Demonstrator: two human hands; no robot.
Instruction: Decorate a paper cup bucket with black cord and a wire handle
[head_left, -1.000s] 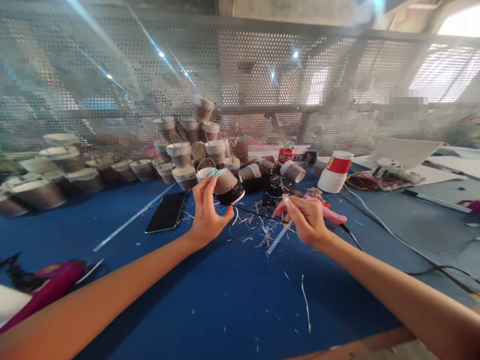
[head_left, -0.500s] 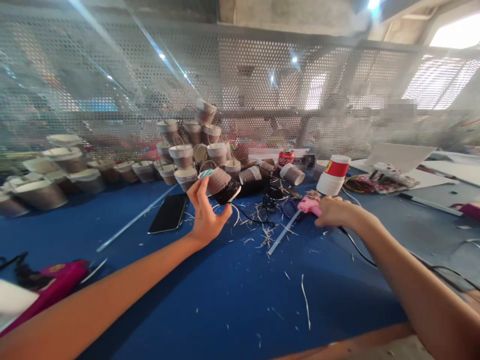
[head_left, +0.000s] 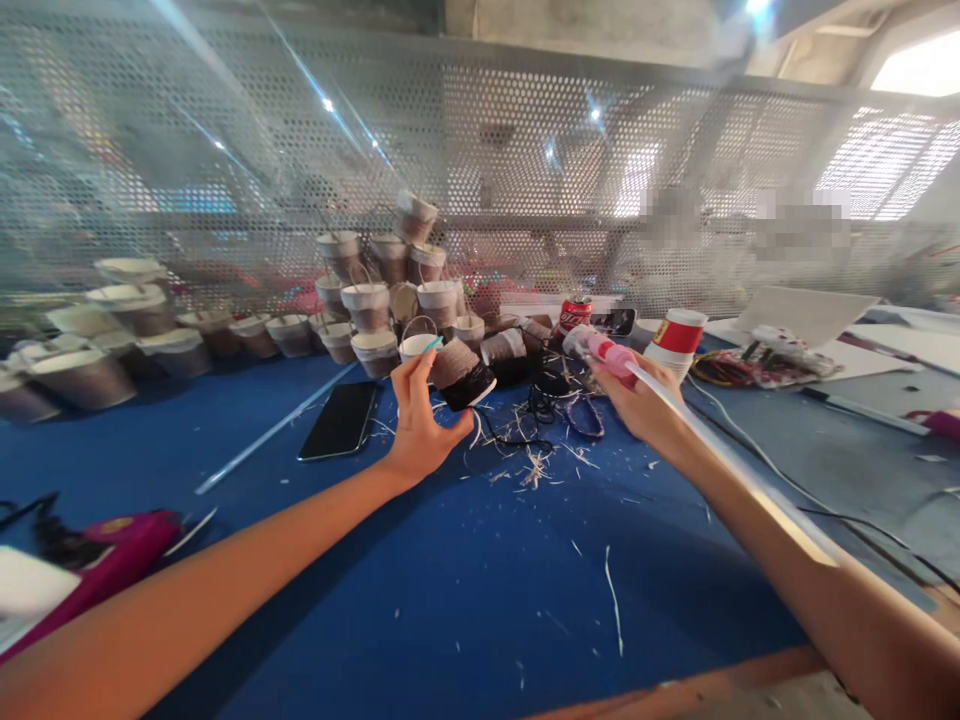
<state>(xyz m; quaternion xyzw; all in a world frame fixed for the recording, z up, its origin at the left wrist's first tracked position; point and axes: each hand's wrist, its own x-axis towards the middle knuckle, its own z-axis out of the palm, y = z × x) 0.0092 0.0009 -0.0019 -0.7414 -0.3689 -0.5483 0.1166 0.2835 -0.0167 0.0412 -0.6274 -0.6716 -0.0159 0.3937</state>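
Note:
My left hand is closed on a small wrapped cup, tilted on its side, its lower part brown-grey and a black cord band near its white edge. Something turquoise shows by the fingertips. My right hand grips a pink hot glue gun, lifted off the table. Its nozzle end points away toward the red drink can, and a long clear glue stick sticks out of its back, over my forearm. A black cord trails on the table below the cup.
Wrapped small buckets are stacked at the back, with more buckets at left. A phone, another glue stick and white scraps lie on the blue table. Stacked paper cups stand right of the can.
My right hand has lifted the glue gun and turned it, so the glue stick now points back over my arm instead of toward the table. The left hand keeps holding the cup, nearly still.

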